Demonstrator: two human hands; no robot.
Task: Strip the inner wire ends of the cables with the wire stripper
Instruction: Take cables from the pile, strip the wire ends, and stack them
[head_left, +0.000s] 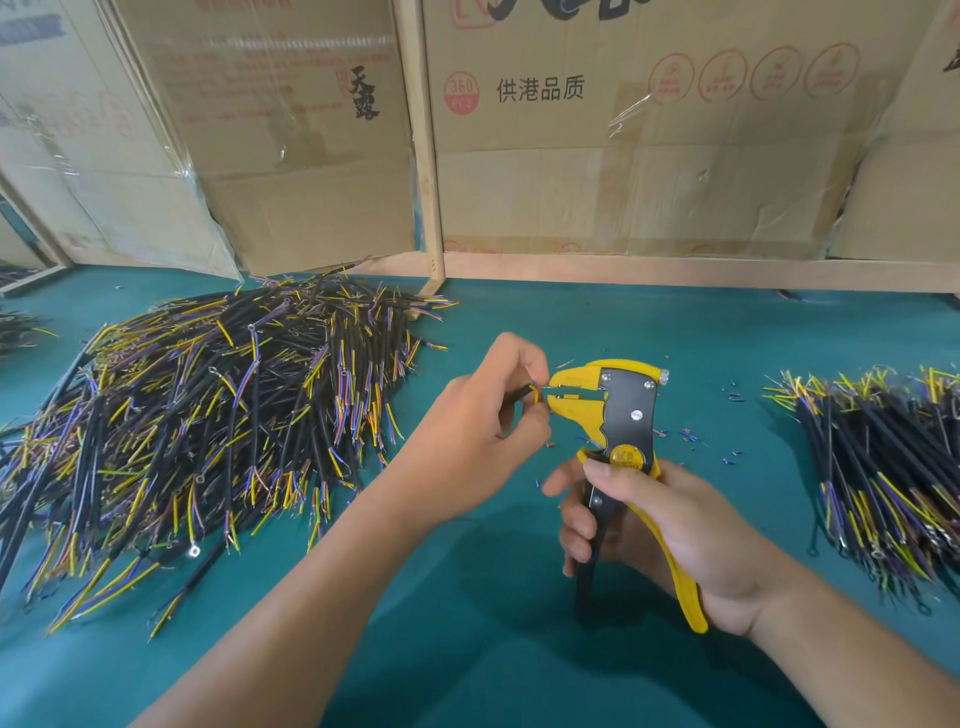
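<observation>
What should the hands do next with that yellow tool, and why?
Probably squeeze the handles. The left hand pinches a black cable and holds a thin wire end at the open mouth of the wire stripper, which the right hand grips. Its handles look spread apart, not yet squeezed.

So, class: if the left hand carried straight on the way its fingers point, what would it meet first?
Most likely the wire stripper: the left hand holds a cable with a wire end at its yellow head.
</observation>
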